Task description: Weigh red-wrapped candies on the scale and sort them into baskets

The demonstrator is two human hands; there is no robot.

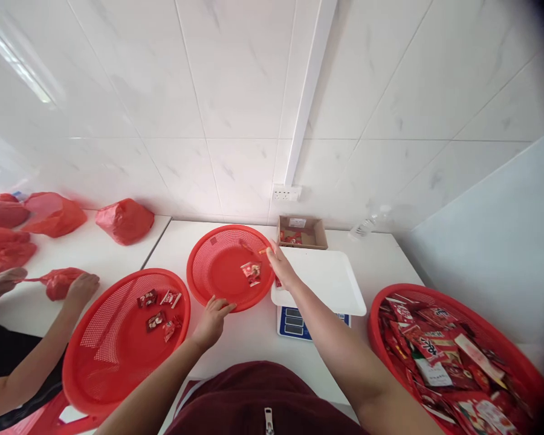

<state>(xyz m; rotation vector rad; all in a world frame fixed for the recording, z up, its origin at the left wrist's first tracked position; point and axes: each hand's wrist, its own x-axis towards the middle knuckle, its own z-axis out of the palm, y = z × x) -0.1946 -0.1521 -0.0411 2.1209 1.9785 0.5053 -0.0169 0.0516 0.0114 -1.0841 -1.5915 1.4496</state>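
Packets (251, 273) may spill if left hand (211, 321) tips basket (222, 269) rim; can't tell whether its fingers or those of right hand (283, 267) grip.

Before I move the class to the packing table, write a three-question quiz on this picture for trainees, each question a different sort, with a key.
1. Short answer: Which of the wearer's hands is at the near rim of the middle basket?
2. True or false: The box stands farther from the wearer than the scale.
3. Multiple choice: Most of the packets lie in
A) the left basket
B) the middle basket
C) the right basket

Key
1. The left hand.
2. True.
3. C.
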